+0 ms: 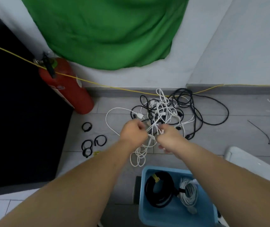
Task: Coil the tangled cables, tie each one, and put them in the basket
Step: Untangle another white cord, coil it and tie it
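Head view of the cable-sorting task at what we judge to be an early-to-middle stage. Two finished bundles already lie in the blue basket (145,171) at the lower right: a black coil (149,190) bound with a yellow tie, and beside it a pale coil (188,192) bound with a dark tie. Most of the work is left, since the tangled heap (163,108) of black and white cables lies on the tiled floor (245,128) near the wall, beyond the hands. We see the left hand (133,133) and the right hand (170,136) raised close together above the near edge of the heap, each with its fingers (139,127) curled and holding strands of a white cable (137,158). That cable is thin and limp. Several small loops of it hang below the hands towards the basket, while a wide loop trails left across the floor and other strands run back into the heap, so we judge it not yet freed. It is neither coiled nor tied. The black cables look thicker and lie in broad, open curves that cross the white ones many times. A few black loop ties (100,140) wait on the floor to the left, and a loose black strip (260,130) lies well apart to the right. A red fire extinguisher (65,86) stands against the wall.
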Action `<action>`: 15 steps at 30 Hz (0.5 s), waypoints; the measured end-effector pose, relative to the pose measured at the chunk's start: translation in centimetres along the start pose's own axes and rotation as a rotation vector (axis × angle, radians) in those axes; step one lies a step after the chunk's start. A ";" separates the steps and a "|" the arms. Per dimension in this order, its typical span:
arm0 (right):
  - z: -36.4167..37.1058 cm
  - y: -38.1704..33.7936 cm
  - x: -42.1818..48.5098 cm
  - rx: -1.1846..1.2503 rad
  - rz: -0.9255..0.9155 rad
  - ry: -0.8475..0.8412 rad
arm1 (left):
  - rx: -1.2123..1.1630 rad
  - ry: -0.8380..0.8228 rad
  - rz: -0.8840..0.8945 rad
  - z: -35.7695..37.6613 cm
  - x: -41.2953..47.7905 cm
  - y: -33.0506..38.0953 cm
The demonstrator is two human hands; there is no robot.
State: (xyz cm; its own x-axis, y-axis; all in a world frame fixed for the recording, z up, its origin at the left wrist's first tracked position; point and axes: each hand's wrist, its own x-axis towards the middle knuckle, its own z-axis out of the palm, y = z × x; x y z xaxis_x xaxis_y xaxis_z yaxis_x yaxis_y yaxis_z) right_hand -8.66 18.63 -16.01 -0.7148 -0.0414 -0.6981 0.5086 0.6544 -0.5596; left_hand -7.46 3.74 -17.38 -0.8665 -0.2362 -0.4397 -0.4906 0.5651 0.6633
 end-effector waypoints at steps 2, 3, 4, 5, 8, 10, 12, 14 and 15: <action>-1.4 -2.0 -1.8 -0.004 -0.116 0.028 | -0.051 0.022 0.104 -2.5 -1.2 4.1; -2.1 -2.9 -2.6 -0.004 -0.171 0.043 | -0.070 0.027 0.159 -3.8 -2.0 6.3; -2.9 -3.9 -3.8 -0.004 -0.215 0.060 | -0.095 0.033 0.229 -5.2 -3.0 8.4; -3.8 -5.0 -5.4 0.015 -0.257 0.071 | -0.126 0.034 0.298 -6.9 -4.3 10.7; -6.2 -7.7 -9.8 0.155 -0.272 0.060 | -0.213 0.040 0.473 -11.2 -9.1 17.0; -7.6 -9.3 -12.9 0.247 -0.289 0.067 | -0.286 0.050 0.580 -14.1 -12.4 20.5; -8.7 -11.0 -16.1 0.363 -0.335 0.085 | -0.352 0.053 0.676 -17.0 -15.7 23.3; -9.6 -12.8 -19.0 0.473 -0.458 0.174 | -0.419 0.089 0.752 -19.3 -18.4 24.9; -10.1 -13.6 -20.5 0.513 -0.527 0.240 | -0.446 0.132 0.781 -20.3 -19.4 25.3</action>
State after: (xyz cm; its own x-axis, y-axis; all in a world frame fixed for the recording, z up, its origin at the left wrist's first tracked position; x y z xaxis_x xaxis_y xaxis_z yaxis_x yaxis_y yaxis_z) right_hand -5.77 18.15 10.41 -0.9789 -0.0467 -0.1990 0.1894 0.1592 -0.9689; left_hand -4.93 6.59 20.18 -0.9575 -0.0180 0.2880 0.2746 0.2506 0.9283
